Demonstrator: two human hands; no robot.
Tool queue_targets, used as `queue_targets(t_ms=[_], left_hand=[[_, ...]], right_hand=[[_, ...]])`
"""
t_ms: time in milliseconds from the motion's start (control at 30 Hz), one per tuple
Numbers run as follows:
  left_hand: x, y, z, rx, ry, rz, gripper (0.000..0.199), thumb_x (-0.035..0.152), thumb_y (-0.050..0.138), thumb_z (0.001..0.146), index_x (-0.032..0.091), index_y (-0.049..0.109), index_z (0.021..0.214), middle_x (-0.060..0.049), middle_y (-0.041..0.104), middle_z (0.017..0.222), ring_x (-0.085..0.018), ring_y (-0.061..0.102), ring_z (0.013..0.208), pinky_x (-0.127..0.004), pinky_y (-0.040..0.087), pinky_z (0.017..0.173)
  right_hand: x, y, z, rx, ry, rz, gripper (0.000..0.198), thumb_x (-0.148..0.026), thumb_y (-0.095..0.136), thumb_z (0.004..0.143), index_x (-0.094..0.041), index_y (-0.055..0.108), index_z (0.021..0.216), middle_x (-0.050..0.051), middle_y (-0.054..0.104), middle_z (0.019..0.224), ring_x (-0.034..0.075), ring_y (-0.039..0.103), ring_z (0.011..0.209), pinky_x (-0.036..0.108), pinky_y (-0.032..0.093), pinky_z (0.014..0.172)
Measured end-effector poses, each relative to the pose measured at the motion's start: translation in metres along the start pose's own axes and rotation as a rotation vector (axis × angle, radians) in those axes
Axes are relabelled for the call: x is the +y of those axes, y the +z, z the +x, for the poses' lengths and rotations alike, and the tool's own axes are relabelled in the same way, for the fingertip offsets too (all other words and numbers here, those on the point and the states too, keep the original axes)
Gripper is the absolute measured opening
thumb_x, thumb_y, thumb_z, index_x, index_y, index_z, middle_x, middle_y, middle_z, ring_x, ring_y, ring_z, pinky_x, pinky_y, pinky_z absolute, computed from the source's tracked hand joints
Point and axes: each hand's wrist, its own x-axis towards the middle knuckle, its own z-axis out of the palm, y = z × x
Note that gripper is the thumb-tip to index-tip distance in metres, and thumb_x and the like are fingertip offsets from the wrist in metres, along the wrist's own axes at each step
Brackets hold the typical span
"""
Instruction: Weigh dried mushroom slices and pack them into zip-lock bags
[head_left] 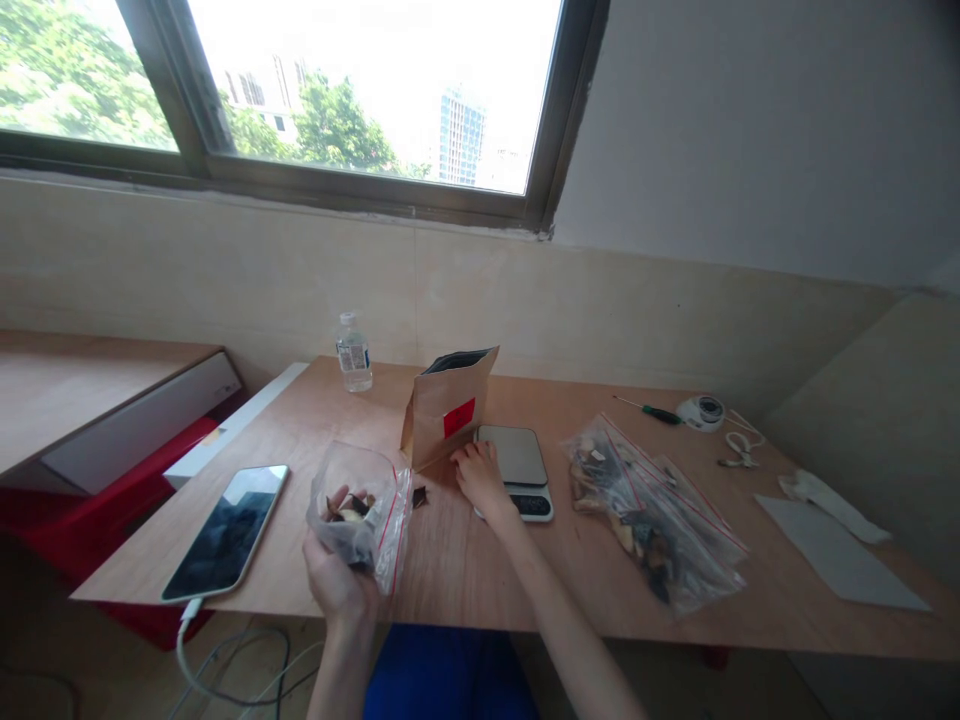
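Note:
My left hand (341, 580) is closed around a clear zip bag (390, 530) with dark and pale dried pieces (352, 508) inside, held up over the table's front edge. My right hand (481, 478) is by the lower right corner of a brown paper pouch (431, 425). Its fingers are curled together, and what they hold, if anything, is hidden. That pouch stands with its top open and carries a red label (459, 417). Just right of my fingers lies a white kitchen scale (517, 455) with a dark display. Between the two bags sits a small dark piece (419, 496).
Filled zip bags (645, 510) lie right of the scale. A phone (229, 530) with a cable is at the left, and a water bottle (353, 355) stands behind. Toward the right are a screwdriver (652, 411), a white round device (701, 412) and a pale sheet (836, 550).

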Motion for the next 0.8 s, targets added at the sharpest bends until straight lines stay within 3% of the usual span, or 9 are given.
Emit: queue_targets(t_ms=[167,267,400,467,600,700,800], left_hand=[[0.002,0.0,0.001,0.006,0.001,0.017,0.03,0.031,0.042,0.075,0.015,0.065,0.086,-0.001,0.066,0.07,-0.013,0.061,0.068,-0.024,0.047,0.065],[0.003,-0.001,0.001,0.001,0.011,0.032,0.029,0.031,0.044,0.073,0.015,0.065,0.085,-0.001,0.066,0.071,-0.013,0.06,0.068,-0.025,0.047,0.069],[0.002,-0.001,0.0,-0.012,0.004,0.063,0.032,0.036,0.046,0.071,0.014,0.063,0.087,-0.002,0.064,0.068,-0.014,0.06,0.068,-0.028,0.046,0.073],[0.001,-0.001,-0.001,-0.011,0.001,0.069,0.033,0.037,0.047,0.071,0.014,0.063,0.087,-0.002,0.063,0.066,-0.015,0.06,0.069,-0.029,0.046,0.074],[-0.002,-0.001,-0.001,-0.002,0.0,0.064,0.032,0.034,0.045,0.072,0.014,0.065,0.088,-0.001,0.063,0.065,-0.015,0.06,0.067,-0.028,0.046,0.073],[-0.002,0.0,-0.002,-0.014,-0.007,0.066,0.032,0.032,0.044,0.073,0.014,0.065,0.089,-0.001,0.063,0.064,-0.015,0.06,0.065,-0.029,0.047,0.073],[-0.001,0.001,-0.002,0.007,-0.021,0.05,0.032,0.03,0.042,0.075,0.014,0.066,0.088,-0.001,0.063,0.064,-0.014,0.06,0.065,-0.028,0.047,0.073]], right_hand=[[0.001,-0.008,0.0,-0.038,-0.032,0.065,0.028,-0.002,0.046,0.082,-0.018,0.07,0.085,0.008,0.071,0.091,0.023,0.06,0.096,0.041,0.036,0.093],[-0.007,-0.031,0.0,-0.001,-0.051,0.175,0.027,-0.007,0.048,0.085,-0.021,0.07,0.091,0.004,0.073,0.093,0.019,0.064,0.089,0.035,0.044,0.086],[-0.029,-0.091,0.005,0.255,-0.148,0.664,0.018,-0.023,0.053,0.086,-0.022,0.068,0.096,0.002,0.073,0.092,0.015,0.067,0.082,0.027,0.051,0.073],[-0.037,-0.122,0.015,0.387,-0.191,0.755,0.019,-0.029,0.055,0.086,-0.022,0.069,0.096,0.002,0.072,0.093,0.015,0.067,0.083,0.026,0.051,0.074],[-0.037,-0.158,0.047,0.608,-0.152,0.7,0.017,-0.027,0.056,0.085,-0.02,0.07,0.092,0.003,0.072,0.088,0.014,0.064,0.074,0.024,0.05,0.069],[-0.03,-0.159,0.064,0.613,-0.127,0.507,0.016,-0.02,0.056,0.084,-0.019,0.07,0.092,0.003,0.072,0.084,0.015,0.063,0.073,0.028,0.049,0.073],[-0.027,-0.147,0.063,0.599,-0.123,0.32,0.019,-0.019,0.053,0.087,-0.021,0.069,0.097,0.004,0.073,0.089,0.019,0.061,0.086,0.035,0.045,0.084]])
